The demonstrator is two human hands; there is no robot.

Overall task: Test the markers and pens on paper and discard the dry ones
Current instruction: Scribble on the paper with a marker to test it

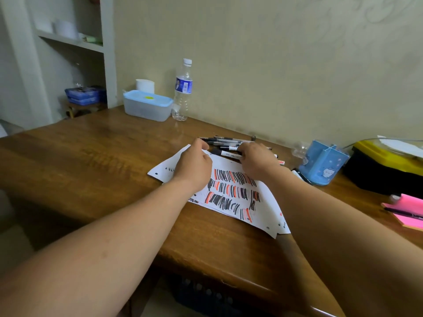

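Note:
White paper (pixel 231 191) covered with rows of black and red test strokes lies on the wooden table (pixel 96 161). Several pens and markers (pixel 229 140) lie in a pile at the paper's far edge. My left hand (pixel 194 165) rests on the paper's far left part, its fingertips curled at the left ends of the pens. My right hand (pixel 256 159) reaches into the pile from the right, its fingers closed over one end of a white marker with a black cap (pixel 225 153). What my left fingers hold is hidden.
A blue pen holder (pixel 322 163) stands at right with markers (pixel 299 176) beside it. Farther right are a black and yellow box (pixel 384 165) and pink sticky notes (pixel 409 223) with a black pen (pixel 402 212). A water bottle (pixel 183 88) and lidded plastic container (pixel 146 106) stand by the wall.

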